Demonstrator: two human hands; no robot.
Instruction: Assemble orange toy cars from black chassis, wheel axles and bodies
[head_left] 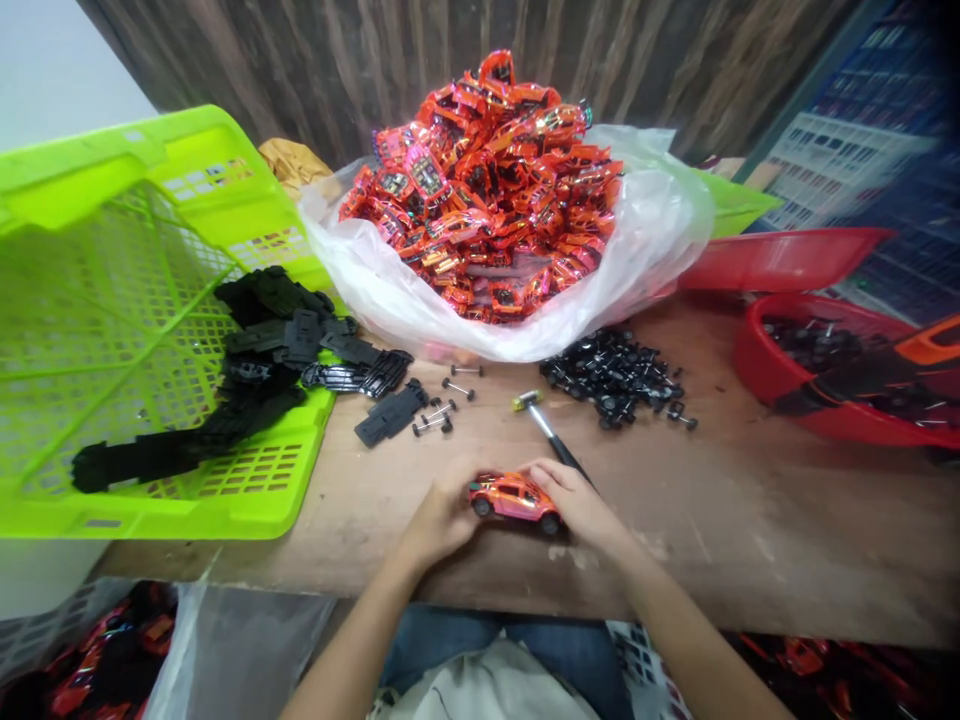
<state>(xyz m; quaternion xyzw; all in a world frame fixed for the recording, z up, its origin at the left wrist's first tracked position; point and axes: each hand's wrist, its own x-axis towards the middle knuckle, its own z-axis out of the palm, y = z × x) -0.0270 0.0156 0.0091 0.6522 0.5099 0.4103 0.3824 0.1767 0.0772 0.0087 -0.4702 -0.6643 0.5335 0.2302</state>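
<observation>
I observed the orange toy car (512, 500) at the near side of the wooden bench (727, 500), long axis crosswise, left hand (444, 508) and right hand (571, 492) curled, gripping opposite ends, neither nearer.

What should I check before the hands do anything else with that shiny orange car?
1. Left hand and right hand both on the orange car: ok.
2. Near-side wheels on: ok, two show.
3. Far-side wheels on: cannot tell, they're hidden.
4. Hammer lying on the table: ok.
5. Wheeled axles all in one pile: not ok, some lie apart.
</observation>
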